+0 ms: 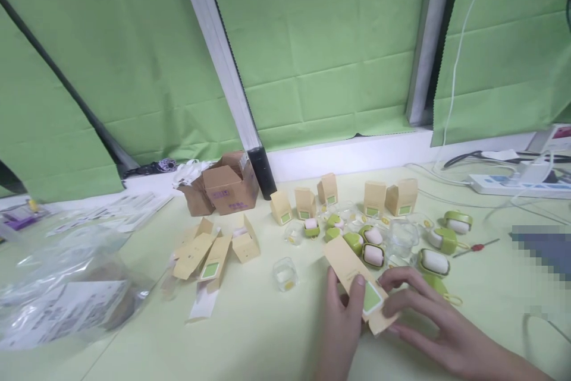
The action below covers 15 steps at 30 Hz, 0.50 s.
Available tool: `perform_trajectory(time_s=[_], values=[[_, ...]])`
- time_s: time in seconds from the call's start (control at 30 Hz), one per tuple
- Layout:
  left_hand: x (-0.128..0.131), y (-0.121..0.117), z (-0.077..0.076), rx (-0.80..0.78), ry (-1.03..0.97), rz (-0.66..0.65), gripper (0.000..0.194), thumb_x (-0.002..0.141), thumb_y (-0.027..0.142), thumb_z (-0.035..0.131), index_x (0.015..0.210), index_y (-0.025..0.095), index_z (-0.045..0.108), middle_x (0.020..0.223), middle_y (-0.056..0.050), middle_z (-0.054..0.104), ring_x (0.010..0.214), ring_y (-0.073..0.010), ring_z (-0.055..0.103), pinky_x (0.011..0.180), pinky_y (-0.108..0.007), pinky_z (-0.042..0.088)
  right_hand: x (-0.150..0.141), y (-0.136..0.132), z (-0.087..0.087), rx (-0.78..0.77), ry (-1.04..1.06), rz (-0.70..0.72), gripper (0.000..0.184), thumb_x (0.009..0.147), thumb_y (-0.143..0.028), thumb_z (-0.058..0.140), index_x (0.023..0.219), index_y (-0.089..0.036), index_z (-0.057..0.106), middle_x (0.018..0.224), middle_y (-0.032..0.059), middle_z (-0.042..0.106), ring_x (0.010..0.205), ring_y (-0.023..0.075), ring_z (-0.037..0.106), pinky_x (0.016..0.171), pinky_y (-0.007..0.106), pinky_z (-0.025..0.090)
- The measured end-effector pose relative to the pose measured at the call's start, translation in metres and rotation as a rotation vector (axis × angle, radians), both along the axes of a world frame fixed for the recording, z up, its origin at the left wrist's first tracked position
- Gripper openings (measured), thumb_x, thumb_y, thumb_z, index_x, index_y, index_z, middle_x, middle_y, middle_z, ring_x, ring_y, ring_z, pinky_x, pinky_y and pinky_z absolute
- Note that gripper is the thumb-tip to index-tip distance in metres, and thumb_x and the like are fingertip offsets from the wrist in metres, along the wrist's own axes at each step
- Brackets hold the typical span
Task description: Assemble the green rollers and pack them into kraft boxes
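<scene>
Both my hands hold a flattened tan carton [352, 277] with a green label, low over the pale green table [250, 333]. My left hand [341, 318] grips its near end, thumb pressed on the green label. My right hand [428, 315] pinches the carton's right edge with curled fingers. Just beyond lie several green cases with pink-white inserts [373, 254] and a clear plastic cup [401, 238].
Several small upright tan boxes [375, 198] line the back of the table. Flat cartons [209, 253] and a brown shipping box [229, 188] lie left of centre. A clear bag with leaflets [66, 304] sits far left. A power strip [517, 185] and cables occupy the right.
</scene>
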<state>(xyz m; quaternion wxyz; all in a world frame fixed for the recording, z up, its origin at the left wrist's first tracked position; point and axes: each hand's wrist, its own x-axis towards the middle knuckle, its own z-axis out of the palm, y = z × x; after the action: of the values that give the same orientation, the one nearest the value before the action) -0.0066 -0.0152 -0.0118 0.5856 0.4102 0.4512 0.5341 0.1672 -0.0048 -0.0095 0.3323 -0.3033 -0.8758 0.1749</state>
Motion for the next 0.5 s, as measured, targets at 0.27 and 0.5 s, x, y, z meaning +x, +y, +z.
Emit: perform_trajectory(time_s=[0.27, 0.5], values=[[-0.001, -0.001, -0.004, -0.01, 0.074, -0.074, 0.052, 0.08, 0.047, 0.057, 0.12, 0.016, 0.044, 0.106, -0.011, 0.064, 0.096, -0.025, 0.061, 0.074, -0.03, 0.049, -0.008, 0.005, 0.002, -0.229, 0.221, -0.043, 0.017, 0.08, -0.027, 0.064, 0.092, -0.025, 0.052, 0.097, 0.0044, 0.058, 0.096, 0.0209, 0.058, 0.081, 0.032, 0.052], [-0.02, -0.01, 0.007, 0.116, 0.044, -0.075, 0.075, 0.068, 0.048, 0.069, 0.126, 0.017, 0.034, 0.11, -0.015, 0.062, 0.099, -0.0268, 0.061, 0.082, -0.034, 0.048, -0.019, 0.011, 0.001, -0.43, 0.182, 0.006, 0.057, 0.073, -0.037, 0.071, 0.12, -0.031, 0.04, 0.117, 0.007, 0.051, 0.103, 0.0246, 0.057, 0.084, 0.037, 0.052]])
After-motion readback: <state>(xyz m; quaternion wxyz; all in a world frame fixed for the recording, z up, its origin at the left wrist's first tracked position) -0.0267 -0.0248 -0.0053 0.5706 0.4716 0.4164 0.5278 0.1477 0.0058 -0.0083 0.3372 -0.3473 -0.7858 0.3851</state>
